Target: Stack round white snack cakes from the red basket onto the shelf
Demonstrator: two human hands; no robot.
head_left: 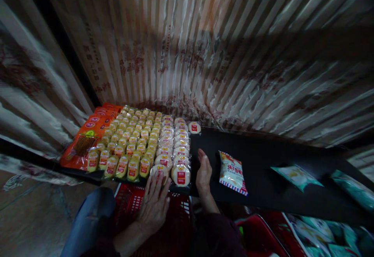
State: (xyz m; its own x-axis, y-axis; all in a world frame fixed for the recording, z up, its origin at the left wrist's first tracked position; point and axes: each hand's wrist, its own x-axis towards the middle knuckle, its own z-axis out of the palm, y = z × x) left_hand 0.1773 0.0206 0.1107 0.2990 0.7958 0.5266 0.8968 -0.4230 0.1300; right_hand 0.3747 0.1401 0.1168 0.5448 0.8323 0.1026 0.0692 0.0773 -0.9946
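My left hand [154, 201] lies with outstretched fingers over the front round wrapped cake [160, 169] of one row, partly covering it. My right hand [204, 172] stands on edge over the black shelf [201, 142], fingers straight, just right of the outer row of pale round wrapped cakes [181, 174]. A small gap shows between that palm and the row. Neither hand grips anything. Left of the pale rows, several rows of yellow oval wrapped cakes [133, 169] lean one behind another. One round cake [194, 127] lies alone at the back.
Orange snack bags [83, 144] lie at the shelf's left end. To the right are a white-and-red packet [233, 173], a teal packet [297, 176] and another teal packet [355, 188]. Red baskets [175, 225] stand below the front edge. A patterned curtain [187, 54] hangs behind.
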